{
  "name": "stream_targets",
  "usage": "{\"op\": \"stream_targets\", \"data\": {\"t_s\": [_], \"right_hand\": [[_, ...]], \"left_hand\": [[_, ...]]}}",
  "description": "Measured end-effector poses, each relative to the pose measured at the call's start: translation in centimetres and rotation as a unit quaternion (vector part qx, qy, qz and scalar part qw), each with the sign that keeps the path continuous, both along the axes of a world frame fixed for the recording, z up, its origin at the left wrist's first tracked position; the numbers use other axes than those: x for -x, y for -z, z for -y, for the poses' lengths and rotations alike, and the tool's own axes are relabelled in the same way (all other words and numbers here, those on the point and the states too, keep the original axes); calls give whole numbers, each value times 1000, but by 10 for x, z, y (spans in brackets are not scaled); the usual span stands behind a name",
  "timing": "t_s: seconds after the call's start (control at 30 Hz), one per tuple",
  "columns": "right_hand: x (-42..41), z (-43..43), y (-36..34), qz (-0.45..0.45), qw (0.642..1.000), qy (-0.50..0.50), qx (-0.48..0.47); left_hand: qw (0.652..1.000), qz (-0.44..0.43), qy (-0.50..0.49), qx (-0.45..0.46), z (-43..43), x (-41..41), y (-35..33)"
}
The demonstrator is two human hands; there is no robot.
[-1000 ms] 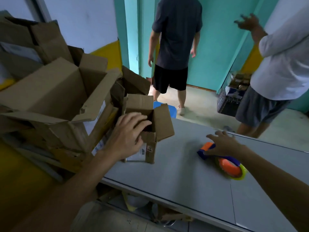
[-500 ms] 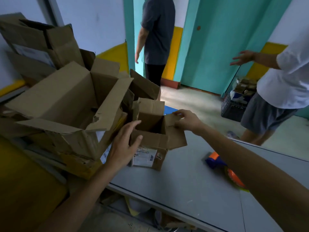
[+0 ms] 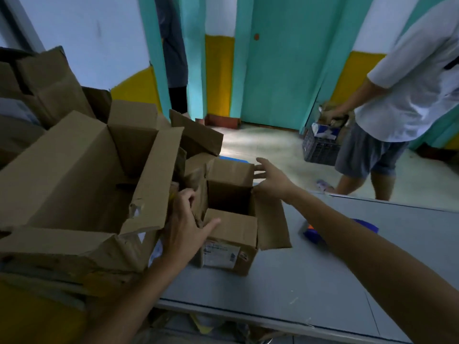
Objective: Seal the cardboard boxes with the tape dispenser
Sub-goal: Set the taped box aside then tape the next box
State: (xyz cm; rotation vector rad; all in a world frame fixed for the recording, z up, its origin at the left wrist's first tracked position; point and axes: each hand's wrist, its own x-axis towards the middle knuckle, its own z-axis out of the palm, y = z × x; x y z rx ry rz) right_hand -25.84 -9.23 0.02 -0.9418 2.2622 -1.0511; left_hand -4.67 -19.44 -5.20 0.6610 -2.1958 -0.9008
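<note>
A small open cardboard box [image 3: 229,247] with a white label stands on the grey table [image 3: 310,289], its four flaps up or splayed. My left hand [image 3: 185,219] grips the box's left flap, thumb lying on the near flap. My right hand [image 3: 272,177] reaches over the box with fingers spread, touching the far flap. The blue and orange tape dispenser [image 3: 315,233] lies on the table to the right, mostly hidden behind my right forearm.
A heap of large open cardboard boxes [image 3: 82,184] crowds the table's left side, touching the small box. A person in a white shirt [image 3: 407,95] stands at the right by a dark crate [image 3: 320,147]. Another person [image 3: 173,58] stands in the doorway.
My right hand left the tape dispenser, went to the box's right flap, then on to the far flap. My left hand shifted from the box's near wall to its left flap.
</note>
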Motion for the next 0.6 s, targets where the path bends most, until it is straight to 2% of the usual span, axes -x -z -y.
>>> {"op": "stream_targets", "data": {"t_s": [0.1,0.17,0.3,0.43,0.47,0.53,0.6], "right_hand": [[-5,-7,7,7,996,4,94],[-6,-12,9,-43,994,-28,93],[-5,-19,10,-122,988,-12,91],[-19,-30,12,-135,987,-79,41],[-23,-32,13,-163,980,-112,27],[-25,-31,16,-283,939,-190,-31],[-22,-30,13,-329,914,-225,-74]], "left_hand": [[999,-29,20,21,-2,-2,8],[997,-41,32,53,0,-2,8],[997,-72,27,28,-3,-1,9],[997,-64,-24,-20,-8,5,8],[997,-66,-32,-26,-10,7,6],[996,-78,-35,-22,-13,9,5],[998,-64,18,19,-11,6,12]]}}
